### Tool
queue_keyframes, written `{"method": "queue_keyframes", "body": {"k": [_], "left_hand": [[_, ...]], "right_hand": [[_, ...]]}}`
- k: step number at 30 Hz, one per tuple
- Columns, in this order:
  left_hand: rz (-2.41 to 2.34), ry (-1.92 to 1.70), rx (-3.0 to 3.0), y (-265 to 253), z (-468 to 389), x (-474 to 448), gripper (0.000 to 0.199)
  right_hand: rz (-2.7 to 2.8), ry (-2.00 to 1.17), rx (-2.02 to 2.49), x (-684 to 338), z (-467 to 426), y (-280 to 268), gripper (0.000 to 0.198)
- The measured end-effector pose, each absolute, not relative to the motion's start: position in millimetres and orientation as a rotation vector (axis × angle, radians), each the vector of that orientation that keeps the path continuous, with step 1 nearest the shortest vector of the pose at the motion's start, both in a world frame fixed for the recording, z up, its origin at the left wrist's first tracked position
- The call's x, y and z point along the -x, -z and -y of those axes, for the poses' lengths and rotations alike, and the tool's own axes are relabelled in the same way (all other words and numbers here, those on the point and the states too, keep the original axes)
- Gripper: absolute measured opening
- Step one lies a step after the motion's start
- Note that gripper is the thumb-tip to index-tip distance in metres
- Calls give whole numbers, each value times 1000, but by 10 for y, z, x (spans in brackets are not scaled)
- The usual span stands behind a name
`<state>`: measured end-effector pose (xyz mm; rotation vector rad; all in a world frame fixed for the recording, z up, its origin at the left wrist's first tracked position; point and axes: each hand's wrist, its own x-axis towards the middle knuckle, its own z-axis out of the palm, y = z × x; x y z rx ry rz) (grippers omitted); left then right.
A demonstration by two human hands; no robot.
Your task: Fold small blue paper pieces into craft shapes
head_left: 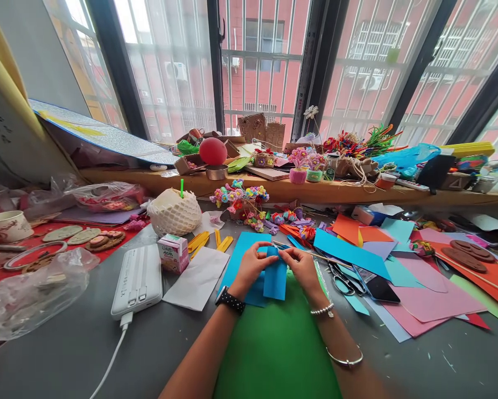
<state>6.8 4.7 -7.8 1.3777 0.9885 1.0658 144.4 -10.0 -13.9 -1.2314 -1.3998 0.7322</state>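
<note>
A folded blue strip of paper (276, 282) hangs upright between my hands, above a green sheet (277, 354). My left hand (252, 263) pinches its upper left edge between thumb and fingers. At the top right corner, my right hand (301, 267) closes its fingertips on the same strip. A thin wooden stick (325, 258) shows beside my right hand; whether I hold it is unclear. Under my left hand lies a larger blue sheet (242, 257). Scissors (343, 280) rest to the right, near a dark phone (379, 287).
Left of my hands are a white sheet (196, 277), a small pink carton (174, 253), a corded white power bank (137, 280) and a netted coconut (175, 213). Coloured papers (437, 296) spread over the right side. Crafts and a red ball (212, 151) crowd the windowsill (149, 182).
</note>
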Motion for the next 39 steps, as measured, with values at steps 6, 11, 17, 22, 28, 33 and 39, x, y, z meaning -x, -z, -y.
{"method": "queue_keyframes", "body": {"k": [6, 11, 17, 22, 28, 33, 39], "left_hand": [[-984, -1065, -1418, 125, -81, -66, 50], [-1008, -1039, -1438, 92, -66, -72, 49], [-981, -1036, -1469, 37, -45, -90, 46], [-924, -1006, -1431, 15, -43, -73, 47], [-862, -908, -1487, 14, -48, -41, 49], [-973, -984, -1573, 14, -47, -48, 41], [-996, -1024, -1572, 7, -48, -59, 39]], "right_hand": [[1419, -708, 1224, -1451, 108, 135, 24], [1402, -739, 1212, -1447, 120, 119, 24], [1428, -704, 1226, -1442, 102, 139, 22], [1472, -675, 1205, -1441, 103, 157, 22], [1617, -552, 1211, -1430, 141, 121, 24], [1733, -383, 1291, -1413, 93, 190, 28], [1844, -176, 1370, -1392, 40, 283, 33]]}}
